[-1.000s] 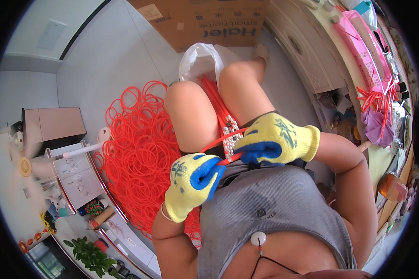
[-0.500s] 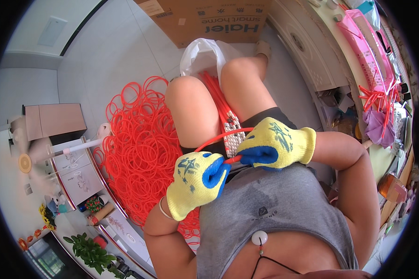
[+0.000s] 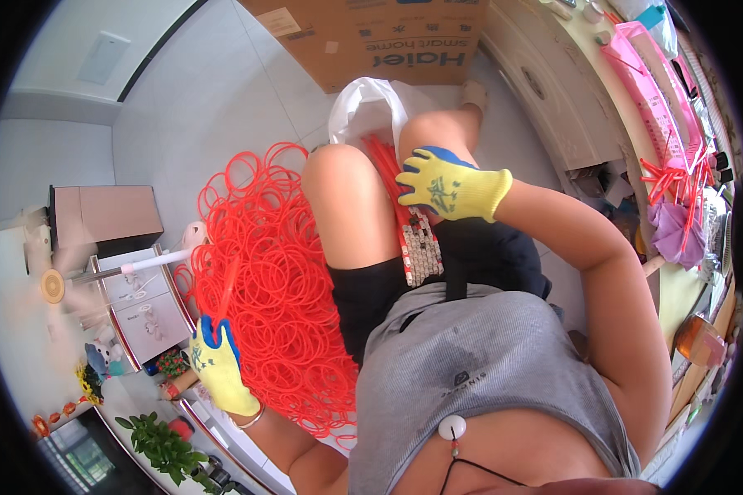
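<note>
My left hand (image 3: 221, 363), in a yellow knit glove with blue palm coating, is at the left edge of a large heap of red rings (image 3: 281, 280). Its fingers are spread, with nothing visibly gripped. A blurred red ring (image 3: 231, 276) appears edge-on just beyond the fingertips. My right hand (image 3: 452, 186), gloved alike, is over the inner side of my right knee. Its parted fingers reach onto a bundle of red tubes (image 3: 386, 169) lying between my legs. Whitish connector-like ends (image 3: 421, 254) cap the tubes nearest my lap.
A white plastic bag (image 3: 367, 99) surrounds the tubes' far end. Beyond it stands a large cardboard box (image 3: 371, 49). Drawers and a cluttered counter with a pink basket (image 3: 648, 91) line the right. A fan (image 3: 54, 285) and low cabinets (image 3: 149, 322) are at left.
My hands have moved apart from the red tube they were bending together at my lap. The left went to the heap and let go; the right moved forward to the tube bundle.
</note>
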`<state>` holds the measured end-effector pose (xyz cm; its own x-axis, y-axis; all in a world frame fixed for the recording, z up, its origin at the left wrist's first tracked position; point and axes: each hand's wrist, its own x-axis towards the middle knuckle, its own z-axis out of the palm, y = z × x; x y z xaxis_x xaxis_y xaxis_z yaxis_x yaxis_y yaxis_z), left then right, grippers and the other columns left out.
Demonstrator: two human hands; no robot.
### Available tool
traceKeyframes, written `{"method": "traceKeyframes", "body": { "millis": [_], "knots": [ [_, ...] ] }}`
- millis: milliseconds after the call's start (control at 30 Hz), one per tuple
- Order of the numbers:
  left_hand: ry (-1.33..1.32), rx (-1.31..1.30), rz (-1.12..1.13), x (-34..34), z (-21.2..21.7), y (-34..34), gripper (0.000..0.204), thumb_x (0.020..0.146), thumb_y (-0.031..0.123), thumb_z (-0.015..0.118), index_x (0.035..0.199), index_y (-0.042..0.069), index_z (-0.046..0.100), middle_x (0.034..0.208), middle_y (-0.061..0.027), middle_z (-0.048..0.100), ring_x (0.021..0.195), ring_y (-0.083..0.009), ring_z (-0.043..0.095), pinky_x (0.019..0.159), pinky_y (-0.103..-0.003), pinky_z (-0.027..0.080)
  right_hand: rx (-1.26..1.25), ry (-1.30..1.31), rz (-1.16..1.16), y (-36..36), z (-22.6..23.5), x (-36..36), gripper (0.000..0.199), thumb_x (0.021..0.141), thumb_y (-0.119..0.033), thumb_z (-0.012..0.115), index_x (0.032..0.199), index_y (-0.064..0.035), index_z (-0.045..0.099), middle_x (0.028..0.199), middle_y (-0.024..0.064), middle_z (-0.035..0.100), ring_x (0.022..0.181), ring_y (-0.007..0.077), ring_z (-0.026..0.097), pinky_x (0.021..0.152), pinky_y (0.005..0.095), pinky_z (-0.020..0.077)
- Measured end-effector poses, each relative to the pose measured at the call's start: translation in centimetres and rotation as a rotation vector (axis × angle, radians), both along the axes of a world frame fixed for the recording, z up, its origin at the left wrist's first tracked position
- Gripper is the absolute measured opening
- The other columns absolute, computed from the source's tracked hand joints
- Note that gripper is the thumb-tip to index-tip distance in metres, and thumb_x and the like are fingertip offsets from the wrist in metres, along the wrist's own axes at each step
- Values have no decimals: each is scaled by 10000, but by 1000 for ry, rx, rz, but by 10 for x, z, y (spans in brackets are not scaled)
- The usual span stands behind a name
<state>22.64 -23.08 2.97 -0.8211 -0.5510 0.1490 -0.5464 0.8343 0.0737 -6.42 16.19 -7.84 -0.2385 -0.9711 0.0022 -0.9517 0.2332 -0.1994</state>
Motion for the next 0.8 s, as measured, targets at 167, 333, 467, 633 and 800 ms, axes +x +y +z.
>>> {"method": "traceKeyframes", "body": {
  "millis": [167, 333, 467, 633, 800],
  "knots": [
    [164, 403, -112, -6, -24, 23, 235, 945, 96, 704, 1144, -29, 704, 1066, -187, 735, 962, -308, 705, 881, -388, 542, -240, -32, 10, -15, -25, -9, 339, 746, -251, 779, 1070, -173, 712, 1150, 55, 666, 1113, 276, 613, 977, 428, 458],
    [402, 1014, -142, -62, -29, 96, 266, 946, -2, 650, 1204, -50, 689, 1062, -126, 739, 1023, -170, 695, 880, -312, 554, -903, -452, -460, 12, 51, -37, 325, 838, -18, 658, 1154, -33, 730, 1160, 157, 716, 1086, 313, 683, 972, 381, 525],
    [143, 1439, -403, -108, -6, 158, 373, 1048, 220, 565, 1249, -81, 655, 1186, -168, 707, 1106, -245, 685, 1029, -381, 508, -1611, -1357, 219, 79, 154, -73, 346, 1073, -211, 524, 1310, 36, 567, 1193, 148, 668, 983, 198, 615, 947, 329, 484],
    [225, 2308, -403, -153, -78, 209, 562, 1101, 369, 455, 1502, -23, 435, 1430, -223, 561, 1351, -344, 540, 1168, -469, 411, -1937, -1463, 231, 213, 197, -55, 338, 917, -18, 594, 1240, 68, 546, 1069, 117, 563, 881, 205, 502, 888, 353, 441],
    [581, 2666, -240, -191, -107, 217, 528, 1087, 342, 473, 1510, 26, 460, 1511, -187, 528, 1349, -359, 552, 1175, -485, 405, -2149, -1597, 79, 269, 135, -41, 354, 850, 60, 632, 1200, 71, 583, 1031, 107, 577, 867, 220, 512, 931, 403, 431]
  ]
}}
